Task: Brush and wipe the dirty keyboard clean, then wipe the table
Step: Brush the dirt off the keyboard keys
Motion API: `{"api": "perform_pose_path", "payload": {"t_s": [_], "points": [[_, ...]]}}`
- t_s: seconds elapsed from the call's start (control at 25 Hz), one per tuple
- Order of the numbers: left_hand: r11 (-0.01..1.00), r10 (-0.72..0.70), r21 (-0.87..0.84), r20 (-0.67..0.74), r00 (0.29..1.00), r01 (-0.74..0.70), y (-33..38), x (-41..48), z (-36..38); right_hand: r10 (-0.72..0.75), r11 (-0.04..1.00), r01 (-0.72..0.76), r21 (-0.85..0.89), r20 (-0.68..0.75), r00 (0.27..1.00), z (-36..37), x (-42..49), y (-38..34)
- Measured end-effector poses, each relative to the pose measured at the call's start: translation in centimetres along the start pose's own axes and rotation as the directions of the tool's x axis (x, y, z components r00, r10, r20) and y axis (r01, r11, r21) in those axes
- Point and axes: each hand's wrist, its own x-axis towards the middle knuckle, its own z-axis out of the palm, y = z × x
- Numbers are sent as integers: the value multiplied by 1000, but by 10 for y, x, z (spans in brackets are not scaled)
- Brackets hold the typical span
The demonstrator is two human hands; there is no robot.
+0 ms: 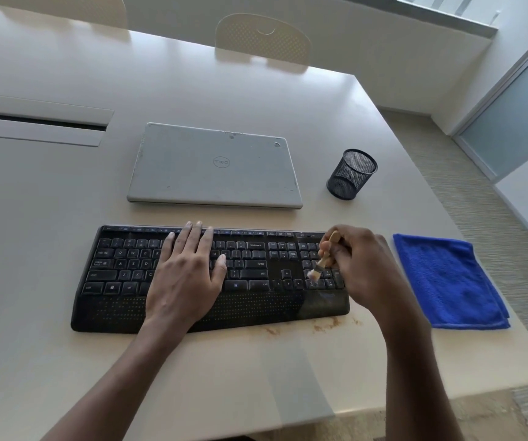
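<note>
left hand (189, 275) flat, pressing keyboard (122, 275) steady. right hand (361, 265) pinching brush (324, 259) handle over numpad. brush looks light, soft bristles; keyboard rigid.

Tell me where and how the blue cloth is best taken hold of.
Pinch the blue cloth at its near edge, coming from above: it lies flat and folded on the table, so the stacked layers there likely offer the only grip.

Matt black plastic keyboard (192, 275), fluffy blue cloth (447, 281), wooden-handled brush (324, 257), wire-mesh cup (350, 175).
</note>
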Motion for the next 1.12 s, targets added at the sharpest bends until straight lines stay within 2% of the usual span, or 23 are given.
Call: {"api": "perform_pose_path", "payload": {"t_s": [0.08,0.2,0.28,0.44,0.52,0.64,0.72,0.88,0.92,1.04,1.12], "points": [[1000,0,3,2,1000,0,0,0,0,-74,997,75,12,-29,997,-3,9,-4],[1000,1,5,6,1000,-1,-1,0,1,-168,986,167,18,132,977,7,24,-3],[1000,4,5,6,1000,-4,-1,0,1,-141,990,140,13,158,977,7,29,7],[1000,2,3,-1,1000,-2,-1,0,2,-48,996,50,-73,30,998,-13,32,22],[1000,1,1,-3,1000,-1,-1,0,2,-75,995,75,-67,3,997,-14,34,17],[1000,2,-3,-6,1000,-2,-1,-1,1,-155,988,156,-2,120,981,-3,36,7],[1000,5,-1,-6,1000,-5,0,-1,0,-129,992,127,22,169,977,-2,37,10],[1000,0,7,-7,1000,0,0,-1,0,-39,995,45,-91,65,997,-19,35,23],[1000,-1,8,-5,1000,1,1,-1,0,-33,997,36,-62,48,998,-19,33,20],[1000,-1,10,-5,1000,1,0,-1,1,-107,994,103,38,131,986,-6,28,8],[1000,-3,6,-6,1000,3,0,-1,1,-113,994,109,33,183,977,-1,28,11]]}}
